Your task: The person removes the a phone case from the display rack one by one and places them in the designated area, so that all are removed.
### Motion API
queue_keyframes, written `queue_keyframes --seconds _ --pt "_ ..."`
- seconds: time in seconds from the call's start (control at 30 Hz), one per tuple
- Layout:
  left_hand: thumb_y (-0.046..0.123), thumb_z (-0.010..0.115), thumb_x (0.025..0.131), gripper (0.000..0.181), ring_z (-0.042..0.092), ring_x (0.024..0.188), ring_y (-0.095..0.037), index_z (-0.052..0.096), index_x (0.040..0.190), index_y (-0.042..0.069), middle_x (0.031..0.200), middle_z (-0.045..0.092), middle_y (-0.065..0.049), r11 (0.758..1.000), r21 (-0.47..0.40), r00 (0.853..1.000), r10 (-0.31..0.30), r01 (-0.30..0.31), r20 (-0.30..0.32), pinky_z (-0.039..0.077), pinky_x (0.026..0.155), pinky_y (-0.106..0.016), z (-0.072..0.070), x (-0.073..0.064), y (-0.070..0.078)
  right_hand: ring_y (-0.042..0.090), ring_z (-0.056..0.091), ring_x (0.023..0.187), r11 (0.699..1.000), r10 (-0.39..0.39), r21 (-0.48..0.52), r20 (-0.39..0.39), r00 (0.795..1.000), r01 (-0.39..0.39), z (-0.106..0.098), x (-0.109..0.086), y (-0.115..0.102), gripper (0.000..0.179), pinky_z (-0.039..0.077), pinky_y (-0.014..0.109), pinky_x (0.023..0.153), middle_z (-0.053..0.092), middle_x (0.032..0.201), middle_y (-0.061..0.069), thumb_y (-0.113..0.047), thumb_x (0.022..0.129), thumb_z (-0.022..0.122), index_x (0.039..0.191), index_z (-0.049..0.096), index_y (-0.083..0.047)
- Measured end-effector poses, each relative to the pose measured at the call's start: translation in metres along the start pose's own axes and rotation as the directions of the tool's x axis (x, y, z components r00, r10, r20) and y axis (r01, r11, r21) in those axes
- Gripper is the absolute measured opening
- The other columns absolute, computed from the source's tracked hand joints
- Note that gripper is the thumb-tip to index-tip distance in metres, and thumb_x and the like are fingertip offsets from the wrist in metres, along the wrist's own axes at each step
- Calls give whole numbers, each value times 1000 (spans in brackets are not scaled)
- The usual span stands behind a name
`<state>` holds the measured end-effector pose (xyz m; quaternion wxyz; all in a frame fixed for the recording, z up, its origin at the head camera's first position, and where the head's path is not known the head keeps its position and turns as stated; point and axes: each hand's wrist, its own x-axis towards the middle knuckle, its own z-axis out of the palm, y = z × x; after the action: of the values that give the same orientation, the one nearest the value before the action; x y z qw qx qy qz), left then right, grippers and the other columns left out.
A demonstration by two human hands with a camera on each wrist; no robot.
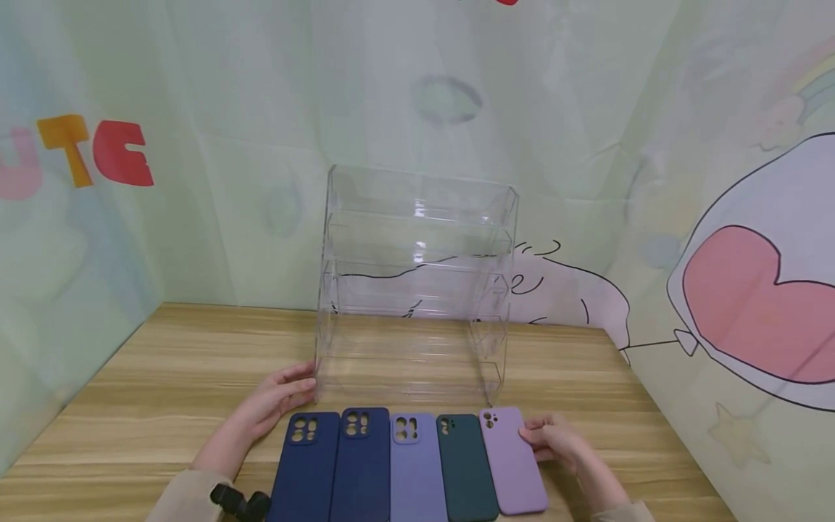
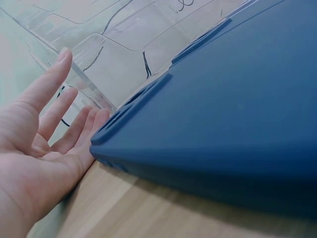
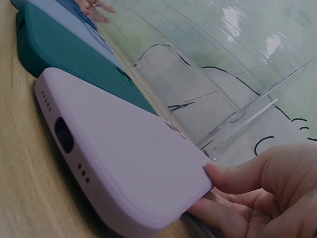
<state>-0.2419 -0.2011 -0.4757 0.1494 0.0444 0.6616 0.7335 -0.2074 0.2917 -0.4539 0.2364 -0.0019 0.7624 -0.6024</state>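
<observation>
A row of phone cases lies side by side in front of a clear acrylic tiered rack. My right hand pinches the upper right edge of the pink-lilac phone case, thumb on top and fingers at its side. In the right wrist view that case lies beside the dark green phone case. My left hand is at the rack's lower left side, fingertips right at its panel. The left wrist view has this hand with loosely extended fingers, behind a navy phone case.
Left of the green case lie a lavender-blue phone case and two navy ones, the outermost navy case nearest my left forearm. The wooden table meets a printed cloth backdrop behind the rack. A black strap is on the left wrist.
</observation>
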Motion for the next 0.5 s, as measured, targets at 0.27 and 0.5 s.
queue_keyframes --seconds 0.27,0.5 --pt "15 58 98 73 56 108 0 14 151 -11 157 13 -32 1000 -2 1000 2 -2 1 52 94 -23 -1 1 -2 6 65 69 1000 1 -3 -16 1000 -2 1 -3 -1 17 58 22 63 69 74 -6 -6 93 58 99 67 7" --pt "15 58 99 73 57 109 -2 14 151 -12 156 13 -33 1000 2 1000 3 -3 1 52 94 -23 -1 1 -1 6 63 63 996 34 -77 -75 997 -39 3 -6 -5 17 57 22 59 66 69 -5 -10 93 62 97 65 5"
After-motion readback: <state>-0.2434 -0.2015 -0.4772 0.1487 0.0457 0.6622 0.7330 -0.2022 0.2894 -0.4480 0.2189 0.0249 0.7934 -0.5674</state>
